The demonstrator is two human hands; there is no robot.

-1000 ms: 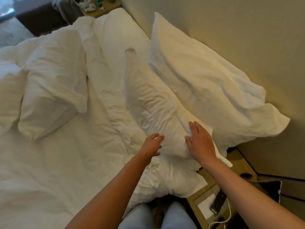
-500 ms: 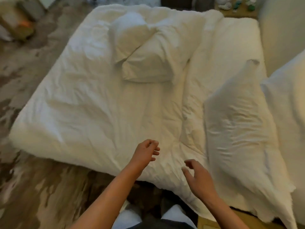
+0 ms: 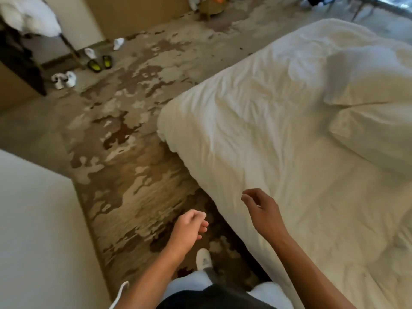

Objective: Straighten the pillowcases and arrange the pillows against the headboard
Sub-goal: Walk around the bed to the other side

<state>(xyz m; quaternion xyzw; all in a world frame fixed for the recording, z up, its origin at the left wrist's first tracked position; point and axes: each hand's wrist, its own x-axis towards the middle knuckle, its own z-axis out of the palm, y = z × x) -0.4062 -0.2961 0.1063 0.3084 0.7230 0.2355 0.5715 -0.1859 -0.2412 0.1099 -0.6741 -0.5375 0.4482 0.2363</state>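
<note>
A white pillow (image 3: 370, 121) lies crumpled on the rumpled white duvet (image 3: 267, 121) at the right side of the view, far from my hands. My left hand (image 3: 189, 228) hangs over the carpet beside the bed with its fingers loosely curled and nothing in it. My right hand (image 3: 263, 210) hovers just above the near edge of the duvet, fingers apart and bent, holding nothing. The headboard and the pillows leaning against it are out of view.
A patterned brown and beige carpet (image 3: 133, 134) fills the aisle between this bed and a second white bed (image 3: 33, 230) at lower left. Shoes (image 3: 99, 63) and white socks (image 3: 63, 79) lie near a dark luggage stand (image 3: 26, 54) at upper left. My white shoe (image 3: 204, 260) stands below.
My view has swung left, away from the headboard pillows toward the foot of the bed and the floor. Both hands let go of the pillow and now hang free.
</note>
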